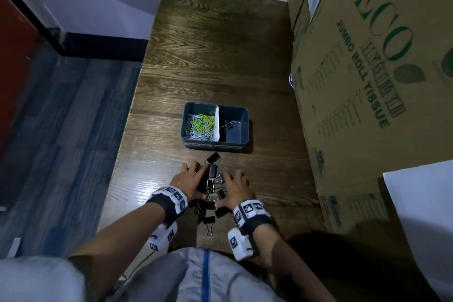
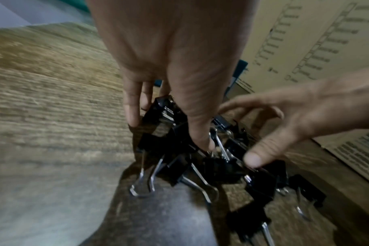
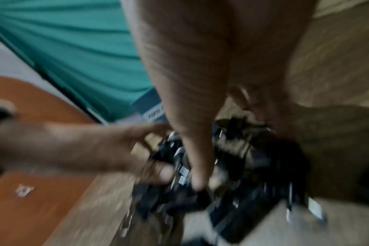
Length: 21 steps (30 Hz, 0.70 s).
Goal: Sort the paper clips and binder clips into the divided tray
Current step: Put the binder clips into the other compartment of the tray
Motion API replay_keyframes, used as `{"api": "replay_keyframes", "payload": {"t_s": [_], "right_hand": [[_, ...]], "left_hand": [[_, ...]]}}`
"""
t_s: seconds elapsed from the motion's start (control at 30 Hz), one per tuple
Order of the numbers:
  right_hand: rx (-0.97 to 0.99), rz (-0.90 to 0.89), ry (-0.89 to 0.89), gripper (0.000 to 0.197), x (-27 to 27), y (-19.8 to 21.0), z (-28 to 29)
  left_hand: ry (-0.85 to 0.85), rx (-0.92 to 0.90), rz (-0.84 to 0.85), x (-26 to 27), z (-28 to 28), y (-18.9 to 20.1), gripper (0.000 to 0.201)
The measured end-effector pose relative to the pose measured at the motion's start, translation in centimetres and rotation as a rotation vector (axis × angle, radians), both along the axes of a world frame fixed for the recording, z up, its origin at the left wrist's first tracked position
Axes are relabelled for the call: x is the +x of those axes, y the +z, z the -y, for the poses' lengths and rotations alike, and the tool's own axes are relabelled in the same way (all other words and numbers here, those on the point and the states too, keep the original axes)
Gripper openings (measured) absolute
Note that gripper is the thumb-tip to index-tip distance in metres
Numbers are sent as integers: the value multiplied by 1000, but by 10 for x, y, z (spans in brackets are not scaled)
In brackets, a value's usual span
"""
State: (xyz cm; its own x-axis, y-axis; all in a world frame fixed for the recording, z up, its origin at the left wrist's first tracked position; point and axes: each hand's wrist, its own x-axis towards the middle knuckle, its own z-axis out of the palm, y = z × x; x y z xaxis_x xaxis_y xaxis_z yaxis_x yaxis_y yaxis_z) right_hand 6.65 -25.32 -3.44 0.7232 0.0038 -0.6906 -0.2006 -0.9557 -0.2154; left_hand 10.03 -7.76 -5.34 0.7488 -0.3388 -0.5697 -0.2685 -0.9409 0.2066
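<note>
While the left hand point(image 1: 187, 180) and right hand point(image 1: 235, 187) flank the black metal binder clips point(image 1: 212, 185) at lower centre, their spread fingers touch the heap. Above it, the dark divided plastic tray point(image 1: 241, 127) holds coloured wire paper clips point(image 1: 201, 124) in its left compartment.

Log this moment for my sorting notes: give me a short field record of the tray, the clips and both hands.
tray: dark, two compartments, white divider
left compartment: paper clips, green and white
right compartment: one binder clip
loose pile: black binder clips on the wooden table, near side of the tray
left hand: on the pile's left side, fingers among the clips
right hand: on the pile's right side
grip: unclear for either hand
</note>
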Motion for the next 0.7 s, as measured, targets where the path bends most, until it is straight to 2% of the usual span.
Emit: {"api": "replay_keyframes", "payload": {"t_s": [0.1, 0.5, 0.7], "right_hand": [[18, 144, 53, 100, -7, -6, -11], [89, 339, -83, 55, -11, 2, -6], [135, 335, -289, 30, -14, 1, 8]], "left_hand": [[17, -19, 21, -5, 7, 3, 100], [172, -231, 92, -12, 8, 16, 38], [147, -321, 217, -13, 10, 33, 18]]}}
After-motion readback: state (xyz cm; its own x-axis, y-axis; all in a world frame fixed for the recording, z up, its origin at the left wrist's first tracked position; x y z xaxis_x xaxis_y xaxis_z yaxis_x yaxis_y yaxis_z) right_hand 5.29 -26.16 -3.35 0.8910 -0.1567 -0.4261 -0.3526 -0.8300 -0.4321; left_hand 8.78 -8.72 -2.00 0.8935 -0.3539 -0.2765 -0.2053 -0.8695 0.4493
